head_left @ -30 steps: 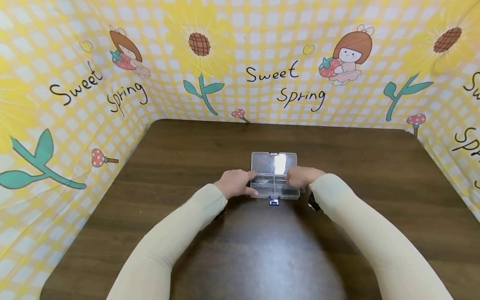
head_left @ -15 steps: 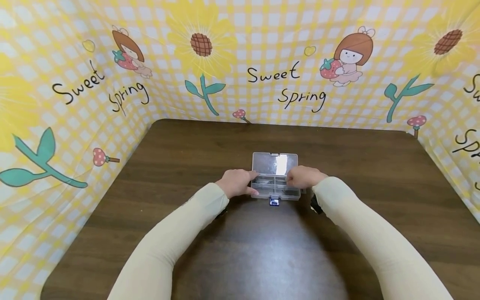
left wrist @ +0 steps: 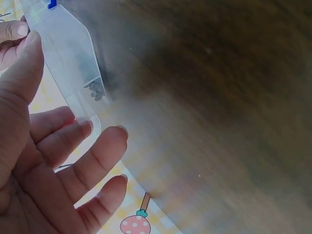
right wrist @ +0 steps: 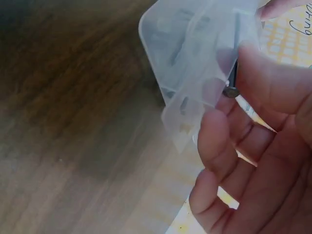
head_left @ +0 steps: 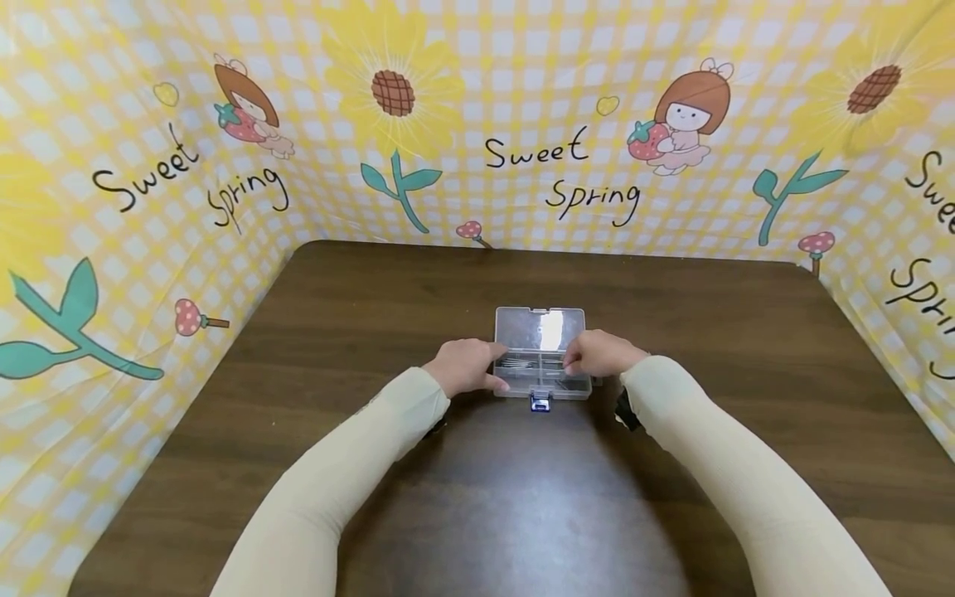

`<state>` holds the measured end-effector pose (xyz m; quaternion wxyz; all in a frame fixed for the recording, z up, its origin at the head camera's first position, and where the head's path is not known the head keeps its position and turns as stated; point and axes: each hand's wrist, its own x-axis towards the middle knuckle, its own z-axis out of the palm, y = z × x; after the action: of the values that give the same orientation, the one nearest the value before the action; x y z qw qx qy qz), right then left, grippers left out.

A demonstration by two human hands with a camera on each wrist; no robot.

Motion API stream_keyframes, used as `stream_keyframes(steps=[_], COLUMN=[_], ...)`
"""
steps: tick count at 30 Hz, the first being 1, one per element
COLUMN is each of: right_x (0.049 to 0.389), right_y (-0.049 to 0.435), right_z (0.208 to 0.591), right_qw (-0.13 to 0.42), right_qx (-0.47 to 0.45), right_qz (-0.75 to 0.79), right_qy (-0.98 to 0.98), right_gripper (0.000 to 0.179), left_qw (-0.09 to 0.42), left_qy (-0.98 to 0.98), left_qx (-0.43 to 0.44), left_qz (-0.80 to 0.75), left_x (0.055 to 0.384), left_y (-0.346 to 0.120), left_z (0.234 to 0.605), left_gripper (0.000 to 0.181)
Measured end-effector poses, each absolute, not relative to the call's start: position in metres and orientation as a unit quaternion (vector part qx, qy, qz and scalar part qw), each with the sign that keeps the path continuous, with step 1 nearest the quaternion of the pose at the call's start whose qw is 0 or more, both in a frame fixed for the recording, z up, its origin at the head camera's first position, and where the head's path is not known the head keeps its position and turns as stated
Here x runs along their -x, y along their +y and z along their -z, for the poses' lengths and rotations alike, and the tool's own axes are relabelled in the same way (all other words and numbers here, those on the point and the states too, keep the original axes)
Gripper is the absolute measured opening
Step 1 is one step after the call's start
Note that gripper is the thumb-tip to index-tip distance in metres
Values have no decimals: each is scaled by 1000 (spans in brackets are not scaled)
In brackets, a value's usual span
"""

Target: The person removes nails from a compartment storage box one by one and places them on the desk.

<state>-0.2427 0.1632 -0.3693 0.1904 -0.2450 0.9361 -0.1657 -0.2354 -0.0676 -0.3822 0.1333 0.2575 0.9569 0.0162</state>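
Observation:
A clear plastic compartment box [head_left: 515,385] stands on the table with its lid [head_left: 522,327] raised at the back and a blue latch [head_left: 540,403] at the front. My left hand [head_left: 464,366] holds the box by its left end, thumb at the front, index finger toward the hinge; its other fingers spread loosely in the left wrist view. Several thin metal nails [head_left: 518,363] lie in the back left compartment. Over the right compartments, my right hand [head_left: 599,354] pinches a dark flat-headed nail [right wrist: 232,83] between thumb and fingers.
The brown wooden table [head_left: 418,489] reaches back to a yellow checked cloth [head_left: 552,224] that hangs along the rear and both sides. A black strap [head_left: 627,411] shows under the right sleeve.
My right fingertips have risen a little from the right back compartment, and the pinched nail has come into sight. The left hand stays on the box; the head view has shifted slightly.

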Motion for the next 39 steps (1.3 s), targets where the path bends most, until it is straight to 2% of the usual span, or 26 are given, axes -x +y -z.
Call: stream_keyframes(steps=[29,39], right_x=[242,240], right_y=[183,200], right_z=[362,359], right_qw=[164,186], right_qx=[180,125], right_qz=[236,269], right_qy=[941,937], right_gripper=[13,15], left_qw=[145,142], left_qy=[954,955], left_qx=[-261,-258], left_qz=[-25,-29], left_x=[240,240], left_y=[-66,-67], left_z=[382,384], left_gripper=[67,68])
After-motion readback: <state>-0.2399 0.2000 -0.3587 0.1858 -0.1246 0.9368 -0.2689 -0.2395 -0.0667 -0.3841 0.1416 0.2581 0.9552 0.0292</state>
